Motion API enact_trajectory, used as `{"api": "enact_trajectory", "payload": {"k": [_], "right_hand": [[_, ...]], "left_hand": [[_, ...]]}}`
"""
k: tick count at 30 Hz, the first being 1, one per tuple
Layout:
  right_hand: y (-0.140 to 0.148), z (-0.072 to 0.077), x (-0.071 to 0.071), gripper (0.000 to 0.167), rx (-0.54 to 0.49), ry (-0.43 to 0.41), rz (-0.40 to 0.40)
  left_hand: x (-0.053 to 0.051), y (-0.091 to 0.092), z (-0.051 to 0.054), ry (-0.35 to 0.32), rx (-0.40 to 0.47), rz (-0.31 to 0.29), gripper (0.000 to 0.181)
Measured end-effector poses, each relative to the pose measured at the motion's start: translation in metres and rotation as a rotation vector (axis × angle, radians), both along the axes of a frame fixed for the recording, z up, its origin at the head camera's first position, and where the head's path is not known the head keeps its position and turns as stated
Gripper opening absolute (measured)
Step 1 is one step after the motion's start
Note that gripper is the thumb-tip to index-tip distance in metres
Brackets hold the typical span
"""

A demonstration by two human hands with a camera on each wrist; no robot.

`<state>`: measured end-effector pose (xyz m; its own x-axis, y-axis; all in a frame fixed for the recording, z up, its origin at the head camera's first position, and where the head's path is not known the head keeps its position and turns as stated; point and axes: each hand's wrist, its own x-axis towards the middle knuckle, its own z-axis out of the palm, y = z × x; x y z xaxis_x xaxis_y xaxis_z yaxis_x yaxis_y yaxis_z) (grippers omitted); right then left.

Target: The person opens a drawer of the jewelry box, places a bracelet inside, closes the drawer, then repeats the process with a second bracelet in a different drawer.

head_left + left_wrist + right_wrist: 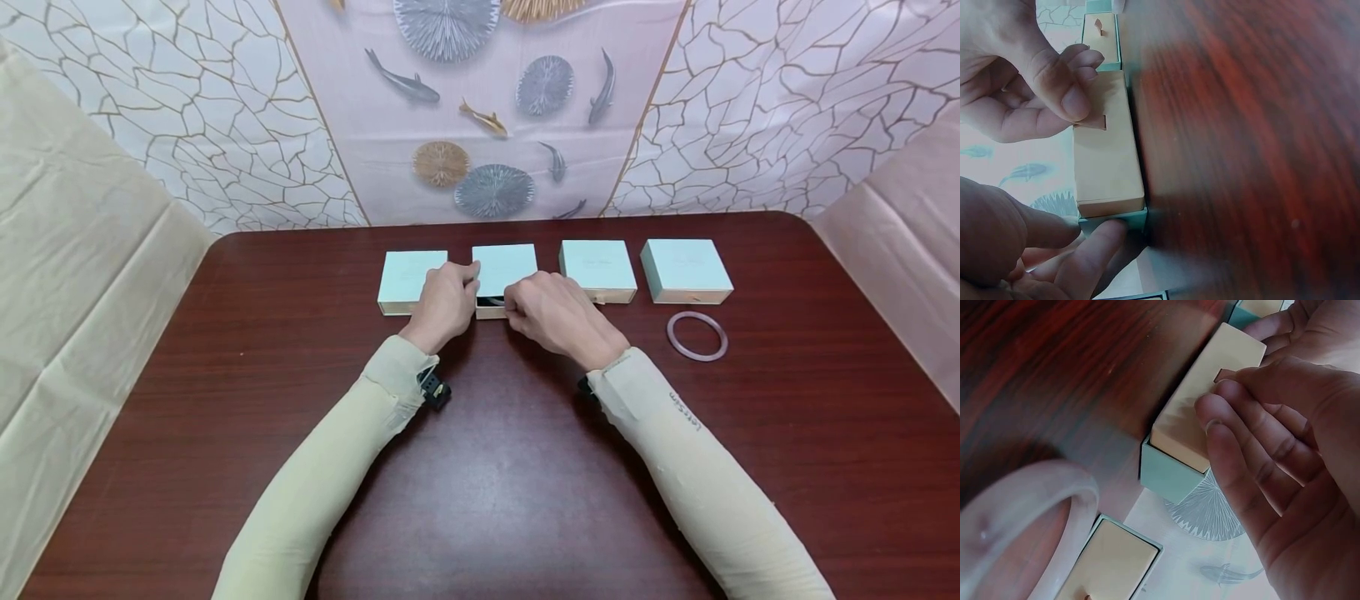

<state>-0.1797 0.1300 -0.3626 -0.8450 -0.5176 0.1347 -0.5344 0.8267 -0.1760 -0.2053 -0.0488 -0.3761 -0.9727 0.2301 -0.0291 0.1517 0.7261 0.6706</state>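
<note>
Along the far part of the counter [480, 517], we see four boxes in a row: first [408, 271], second [504, 265], third [597, 260] and fourth [686, 260] from the left. The left hand [444, 302] is at the second's left side, the right hand [558, 312] at the pull tab [1225, 375] on its drawer [1110, 172], which juts towards us. Just before the fourth lies a bangle [699, 357].

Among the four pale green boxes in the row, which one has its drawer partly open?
The second box from the left, between the left hand and right hand: its cream drawer sticks out, while the other three boxes look closed.
</note>
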Motion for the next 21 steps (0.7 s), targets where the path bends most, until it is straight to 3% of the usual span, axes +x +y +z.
{"api": "enact_trajectory", "payload": {"k": [21], "right_hand": [[0.0,-0.0017,-0.0019,0.025,-0.011,0.001,-0.015]], "left_hand": [[0.0012,-0.0003,0.0005,0.004,0.0,-0.001,0.041]]}}
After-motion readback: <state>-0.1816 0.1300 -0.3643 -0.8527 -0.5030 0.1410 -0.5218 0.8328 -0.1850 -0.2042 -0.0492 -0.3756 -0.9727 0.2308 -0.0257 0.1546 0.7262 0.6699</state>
